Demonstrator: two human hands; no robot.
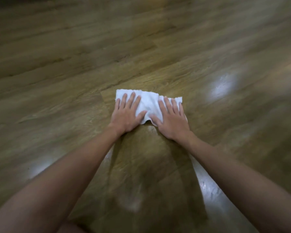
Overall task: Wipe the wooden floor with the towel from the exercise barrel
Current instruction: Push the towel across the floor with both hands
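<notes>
A white towel [149,102] lies spread flat on the wooden floor [74,64] in the middle of the view. My left hand [127,115] presses flat on the towel's left half, fingers spread. On the right half rests my right hand [171,119], palm down, with its fingers apart too. Both arms reach straight forward. The towel bunches slightly between my two thumbs. The exercise barrel is not in sight.
Brown wood-look planks fill the whole view, blurred toward the edges. Bright light reflections show on the floor at the right [223,86], lower left [37,169] and lower right [208,189]. A shadow falls on the floor between my arms.
</notes>
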